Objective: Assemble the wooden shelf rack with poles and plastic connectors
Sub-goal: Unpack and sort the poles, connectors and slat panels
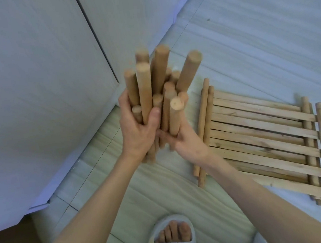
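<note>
Bundle of wooden poles (158, 93) held upright above tiled floor (246, 41), clasped between both hands. Left hand (137, 132) wrapped around bundle, thumb pressed across front. Right hand (185, 140) curled around bundle's lower right side. Slatted shelf panels (262, 141) stacked flat on floor, right of hands. White cabinet (32, 96) at left. Slippered foot (175, 237) at floor's near edge.

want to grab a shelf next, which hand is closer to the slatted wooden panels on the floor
Right. The right hand grips the pole bundle just beside the slatted panels' near edge; the left hand holds the bundle's far side, farther from them.
</note>
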The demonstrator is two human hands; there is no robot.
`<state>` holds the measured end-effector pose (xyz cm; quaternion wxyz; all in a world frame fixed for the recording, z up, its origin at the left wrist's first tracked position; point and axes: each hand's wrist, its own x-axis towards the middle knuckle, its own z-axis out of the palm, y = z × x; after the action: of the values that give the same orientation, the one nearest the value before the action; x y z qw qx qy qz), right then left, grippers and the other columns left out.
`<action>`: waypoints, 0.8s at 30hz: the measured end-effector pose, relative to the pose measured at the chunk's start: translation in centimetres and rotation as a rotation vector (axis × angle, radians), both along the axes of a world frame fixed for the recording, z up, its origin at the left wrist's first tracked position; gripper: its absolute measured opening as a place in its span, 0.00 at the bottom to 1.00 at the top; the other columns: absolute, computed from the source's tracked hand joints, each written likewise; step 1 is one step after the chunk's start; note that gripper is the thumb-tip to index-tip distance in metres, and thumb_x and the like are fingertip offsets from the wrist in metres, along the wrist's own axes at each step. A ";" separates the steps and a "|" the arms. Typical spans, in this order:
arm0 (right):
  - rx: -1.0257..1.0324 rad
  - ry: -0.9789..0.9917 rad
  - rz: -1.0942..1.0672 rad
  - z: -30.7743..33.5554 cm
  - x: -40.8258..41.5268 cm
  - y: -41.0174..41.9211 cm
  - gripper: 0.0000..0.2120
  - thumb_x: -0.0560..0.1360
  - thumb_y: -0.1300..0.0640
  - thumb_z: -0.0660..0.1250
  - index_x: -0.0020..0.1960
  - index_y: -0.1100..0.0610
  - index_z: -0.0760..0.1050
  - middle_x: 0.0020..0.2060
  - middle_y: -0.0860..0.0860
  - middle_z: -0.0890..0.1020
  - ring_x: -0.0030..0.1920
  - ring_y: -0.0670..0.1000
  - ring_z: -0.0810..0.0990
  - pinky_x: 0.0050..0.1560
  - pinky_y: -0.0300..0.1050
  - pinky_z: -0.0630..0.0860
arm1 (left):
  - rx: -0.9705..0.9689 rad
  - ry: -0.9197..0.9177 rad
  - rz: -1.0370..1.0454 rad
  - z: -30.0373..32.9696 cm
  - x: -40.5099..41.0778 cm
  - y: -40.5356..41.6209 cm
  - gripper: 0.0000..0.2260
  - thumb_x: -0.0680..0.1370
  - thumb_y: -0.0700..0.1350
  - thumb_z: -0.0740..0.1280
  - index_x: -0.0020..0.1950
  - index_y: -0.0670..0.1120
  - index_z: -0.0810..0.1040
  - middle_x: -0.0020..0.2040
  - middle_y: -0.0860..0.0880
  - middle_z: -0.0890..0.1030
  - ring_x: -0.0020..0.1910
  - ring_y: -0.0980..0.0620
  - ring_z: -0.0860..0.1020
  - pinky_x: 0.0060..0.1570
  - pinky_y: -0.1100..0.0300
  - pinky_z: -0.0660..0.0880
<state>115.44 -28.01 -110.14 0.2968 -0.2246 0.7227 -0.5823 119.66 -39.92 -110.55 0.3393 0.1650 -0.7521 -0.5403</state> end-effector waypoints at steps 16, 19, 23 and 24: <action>0.042 -0.044 -0.006 0.3 0.0 0.3 0.13 0.75 0.64 0.67 0.56 0.69 0.72 0.49 0.58 0.79 0.50 0.49 0.77 0.51 0.37 0.75 | 0.021 -0.033 -0.070 -0.1 1.3 0.3 0.25 0.73 0.63 0.64 0.64 0.52 0.63 0.49 0.70 0.74 0.47 0.69 0.74 0.47 0.74 0.70; 0.130 -0.068 0.018 -0.6 0.8 0.6 0.13 0.74 0.66 0.67 0.56 0.70 0.73 0.52 0.63 0.79 0.52 0.52 0.77 0.49 0.34 0.74 | 0.039 -0.108 -0.132 -1.8 3.1 0.9 0.23 0.75 0.63 0.62 0.59 0.47 0.65 0.51 0.66 0.73 0.49 0.70 0.73 0.48 0.75 0.69; 0.193 -0.167 0.074 -1.5 1.4 1.0 0.12 0.76 0.66 0.65 0.58 0.59 0.72 0.53 0.51 0.78 0.47 0.44 0.72 0.39 0.20 0.67 | 0.114 -0.257 -0.221 -2.8 3.7 0.4 0.20 0.73 0.59 0.63 0.60 0.55 0.62 0.52 0.69 0.74 0.51 0.68 0.74 0.49 0.65 0.72; 0.176 -0.160 0.067 -1.3 1.1 0.6 0.12 0.75 0.67 0.65 0.58 0.61 0.73 0.53 0.50 0.78 0.47 0.41 0.72 0.41 0.20 0.67 | 0.111 -0.280 -0.232 -2.8 3.3 0.1 0.22 0.72 0.60 0.63 0.62 0.54 0.62 0.52 0.72 0.74 0.52 0.69 0.74 0.49 0.64 0.72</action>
<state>116.56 -27.44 -111.44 0.3916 -0.1745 0.7370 -0.5225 122.96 -39.81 -113.30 0.1570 0.1692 -0.7750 -0.5883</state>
